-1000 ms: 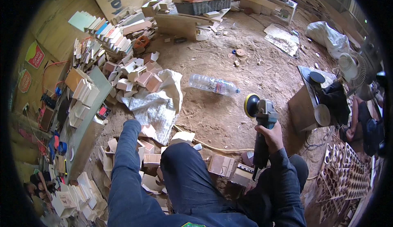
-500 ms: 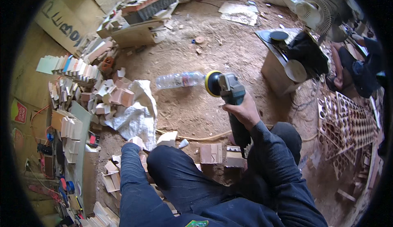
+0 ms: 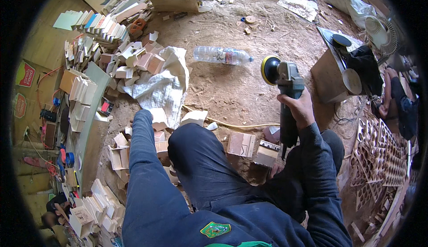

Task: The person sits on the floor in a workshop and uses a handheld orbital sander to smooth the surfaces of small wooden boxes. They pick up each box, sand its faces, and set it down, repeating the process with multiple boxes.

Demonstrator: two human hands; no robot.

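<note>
My right hand grips the body of a grey angle grinder with a black and yellow sanding disc facing left, held above the dirt floor. My left arm in a dark blue sleeve reaches down to the left; my left hand is almost wholly hidden behind the sleeve, among small wooden box pieces. What it holds cannot be seen. I sit with my knee raised between both arms.
A clear plastic bottle lies on the floor beside a white sack. Stacks of cut wooden pieces line the left. A yellow cable runs across. A wooden box, a fan and carved lattice panels stand right.
The view has swung back and forth between frames. The grinder stays upright in my right hand and my left arm stays reaching down to the wooden pieces.
</note>
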